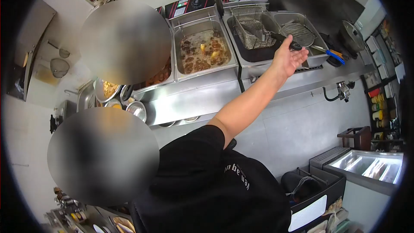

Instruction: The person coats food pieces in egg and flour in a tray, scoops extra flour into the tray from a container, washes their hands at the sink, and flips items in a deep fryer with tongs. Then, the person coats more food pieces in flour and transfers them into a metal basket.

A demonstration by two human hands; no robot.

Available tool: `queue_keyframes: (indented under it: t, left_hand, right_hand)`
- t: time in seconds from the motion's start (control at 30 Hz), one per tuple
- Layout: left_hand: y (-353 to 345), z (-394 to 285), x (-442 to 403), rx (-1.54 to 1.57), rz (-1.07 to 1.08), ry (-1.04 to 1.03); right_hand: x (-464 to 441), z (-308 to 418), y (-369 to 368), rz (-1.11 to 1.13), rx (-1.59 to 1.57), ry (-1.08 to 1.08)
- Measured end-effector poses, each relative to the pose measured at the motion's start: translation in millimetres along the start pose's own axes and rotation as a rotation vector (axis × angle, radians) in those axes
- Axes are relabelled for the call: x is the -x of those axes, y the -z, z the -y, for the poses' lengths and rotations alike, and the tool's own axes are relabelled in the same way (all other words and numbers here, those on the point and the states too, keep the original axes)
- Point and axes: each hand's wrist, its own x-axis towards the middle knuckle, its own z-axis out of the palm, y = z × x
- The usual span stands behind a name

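Closest to me is my own black shirt, white lettering on its chest, and from its short sleeve my left arm stretches out over the counter edge. My left hand is spread, palm showing, thumb up, with the black handle of the fry basket between thumb and fingers; whether skin meets it, I cannot tell. My right hand is out of the picture, so its state I can't tell. The basket sits in the right-hand fryer, over dark liquid. To handle it well, I'd wrap my fingers fully around the handle's outer end, keep the wrist steady and the forearm off the hot-looking metal, and lift level to avoid splashes. Just beyond lie a round wire skimmer and a blue-handled tool; in the neighbouring fryer, brownish pieces bubble in oil.
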Motion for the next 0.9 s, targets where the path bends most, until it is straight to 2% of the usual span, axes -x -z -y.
queue_keyframes:
  t: [0.2,0.27,0.33,0.4,0.47,0.53,0.6,0.67,0.77,0.8,0.87,0.9]
  left_hand:
    - [3,-1,-26,0.007,-0.033,-0.014]
    - [22,-3,-62,0.178,0.004,0.026]
    - [20,-7,-54,0.025,0.009,-0.060]
    - [43,-20,-57,0.109,0.008,0.034]
    - [60,-34,-49,0.064,-0.115,-0.006]
    - [68,-41,-54,-0.191,-0.294,-0.330]
    - [81,-61,-72,-0.184,-0.376,-0.330]
    - [84,-84,-89,-0.235,-0.321,-0.143]
    - [56,-96,-73,-0.291,-0.371,-0.123]
    - [44,-99,-64,-0.316,-0.311,-0.066]
    - [6,-80,-30,-0.391,-0.156,-0.115]
    - [-16,-65,-21,-0.307,-0.089,-0.094]
  right_hand:
    - [36,-20,10,-0.019,-0.023,-0.052]
    - [46,-32,15,-0.018,-0.034,-0.055]
    - [52,-43,17,-0.015,-0.048,-0.066]
    - [54,-51,19,-0.012,-0.057,-0.069]
    - [56,-58,19,-0.012,-0.074,-0.072]
    - [58,-67,16,-0.013,-0.083,-0.077]
    - [58,-66,17,-0.011,-0.096,-0.076]
    - [58,-65,16,-0.003,-0.107,-0.075]
    - [58,-73,13,0.013,-0.127,-0.084]
    - [59,-78,12,0.014,-0.135,-0.090]
    - [63,-90,12,0.027,-0.145,-0.101]
    - [64,-98,13,0.033,-0.150,-0.105]
